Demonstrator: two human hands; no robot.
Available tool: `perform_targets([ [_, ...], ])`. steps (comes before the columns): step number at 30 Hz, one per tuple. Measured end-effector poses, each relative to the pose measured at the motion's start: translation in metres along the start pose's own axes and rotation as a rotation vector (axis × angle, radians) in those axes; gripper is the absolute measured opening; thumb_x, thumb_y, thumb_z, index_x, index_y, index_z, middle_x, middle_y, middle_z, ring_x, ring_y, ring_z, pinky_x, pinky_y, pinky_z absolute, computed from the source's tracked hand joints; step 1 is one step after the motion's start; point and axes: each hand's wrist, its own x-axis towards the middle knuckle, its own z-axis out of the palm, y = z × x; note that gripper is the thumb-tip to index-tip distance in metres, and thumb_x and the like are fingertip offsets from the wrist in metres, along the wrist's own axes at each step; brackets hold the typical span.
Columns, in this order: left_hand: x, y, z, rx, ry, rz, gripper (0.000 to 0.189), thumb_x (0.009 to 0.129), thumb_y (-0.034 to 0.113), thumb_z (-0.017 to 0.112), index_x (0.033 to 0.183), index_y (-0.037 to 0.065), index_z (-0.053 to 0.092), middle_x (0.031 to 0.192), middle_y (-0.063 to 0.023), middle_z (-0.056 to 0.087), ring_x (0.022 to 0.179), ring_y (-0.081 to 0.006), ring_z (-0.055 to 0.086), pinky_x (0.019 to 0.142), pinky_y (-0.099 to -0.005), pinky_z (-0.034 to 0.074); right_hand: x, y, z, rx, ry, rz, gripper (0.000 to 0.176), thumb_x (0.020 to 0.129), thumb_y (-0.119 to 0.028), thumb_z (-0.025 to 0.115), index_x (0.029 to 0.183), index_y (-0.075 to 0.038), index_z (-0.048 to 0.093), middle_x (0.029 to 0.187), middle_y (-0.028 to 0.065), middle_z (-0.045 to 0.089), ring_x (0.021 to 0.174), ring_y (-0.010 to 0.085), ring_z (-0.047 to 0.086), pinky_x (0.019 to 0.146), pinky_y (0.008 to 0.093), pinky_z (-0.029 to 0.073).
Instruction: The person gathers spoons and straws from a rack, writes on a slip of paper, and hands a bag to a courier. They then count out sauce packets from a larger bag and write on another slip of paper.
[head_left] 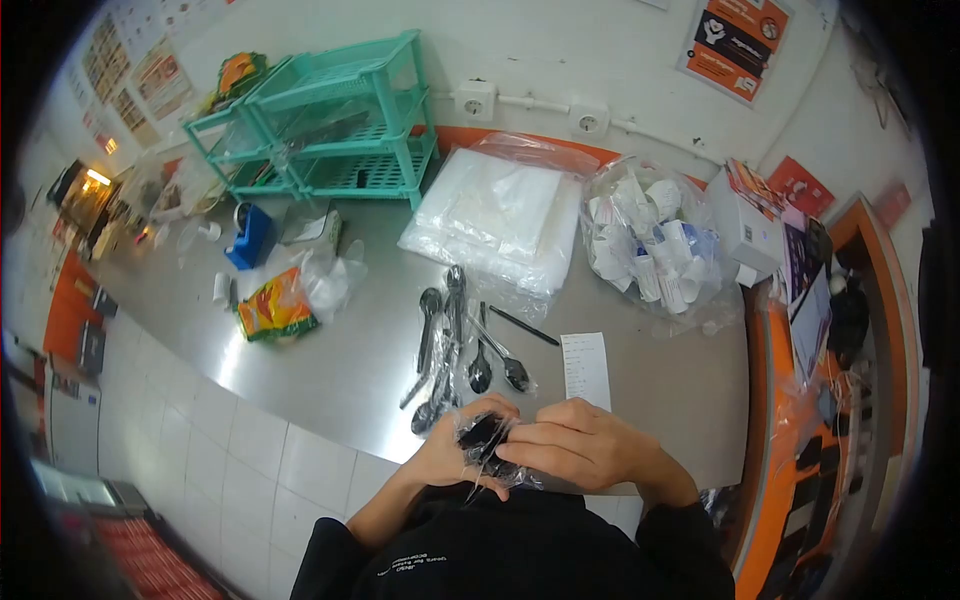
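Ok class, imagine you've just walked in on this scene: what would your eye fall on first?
Probably the teal rack, bright against the white wall at the back of the metal counter. Next, the big pale stack of plastic beside it, with black spoons scattered in front. Then, at the near edge, the left hand and right hand on a dark item in clear plastic.

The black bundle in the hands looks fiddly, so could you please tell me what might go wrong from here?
Both hands, left and right, hold the bundle by the table's near edge, so a slip could drop it to the floor. Its clear wrap might cling to the fingers. The right hand, close to the paper, might nudge it.
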Motion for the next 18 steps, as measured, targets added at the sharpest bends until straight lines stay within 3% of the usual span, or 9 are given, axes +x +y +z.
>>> perform_targets([
  [7, -0.012, 0.011, -0.076, 0.032, -0.124, 0.013, 0.065, 0.043, 0.018, 0.085, 0.096, 0.002, 0.05, 0.096, -0.007, 0.049, 0.09, -0.0177, 0.048, 0.081, -0.0285, 0.037, 0.047, -0.004, 0.049, -0.158, 0.005, 0.099, 0.032, 0.067, -0.011, 0.059, 0.098, -0.009, 0.059, 0.096, 0.0027, 0.055, 0.08, 0.0159, 0.046, 0.069, 0.0241, 0.039],
  [15, -0.031, -0.002, -0.117, -0.126, -0.247, -0.145, 0.062, 0.048, 0.009, 0.082, 0.101, 0.002, 0.05, 0.1, -0.0059, 0.048, 0.095, -0.0158, 0.047, 0.084, -0.0276, 0.036, 0.066, -0.015, 0.09, -0.286, -0.035, 0.198, 0.027, 0.071, -0.013, 0.057, 0.098, -0.015, 0.059, 0.096, -0.0037, 0.053, 0.086, 0.0136, 0.045, 0.066, 0.0247, 0.033],
  [18, -0.035, -0.009, -0.12, -0.108, -0.252, -0.225, 0.058, 0.052, 0.007, 0.079, 0.102, 0.002, 0.05, 0.1, -0.0061, 0.049, 0.096, -0.015, 0.047, 0.083, -0.0277, 0.037, 0.073, -0.021, 0.098, -0.208, -0.082, 0.407, 0.028, 0.071, -0.014, 0.057, 0.1, -0.014, 0.058, 0.097, -0.0035, 0.052, 0.087, 0.0142, 0.045, 0.068, 0.0259, 0.033],
])
